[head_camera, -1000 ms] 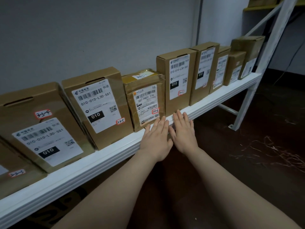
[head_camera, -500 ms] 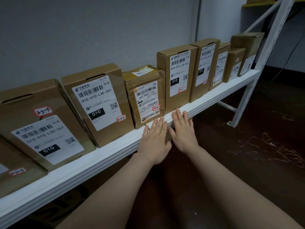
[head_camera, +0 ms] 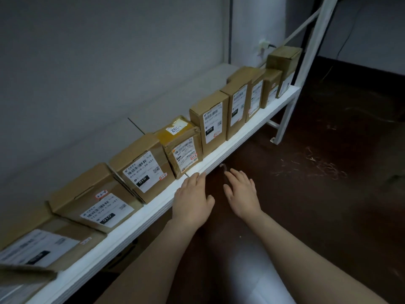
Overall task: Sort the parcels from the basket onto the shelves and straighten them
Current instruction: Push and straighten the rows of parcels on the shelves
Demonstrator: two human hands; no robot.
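Observation:
Several brown cardboard parcels with white labels stand in a row on the white shelf along the wall. A tape-wrapped parcel stands in the middle, a tall box to its right and a leaning box to its left. My left hand is flat with straight fingers, its fingertips at the shelf's front edge just below the taped parcel. My right hand hovers open over the floor, off the shelf. Neither hand holds anything.
The shelf's white upright post and diagonal brace stand at the far right end. A dark brown floor with scattered light scraps lies to the right. A wall socket with a plug sits behind the far boxes.
The view has risen and tilted, so the shelf is seen from above. Both hands have drawn back from the shelf edge; the right hand has come off it and the hands have spread apart.

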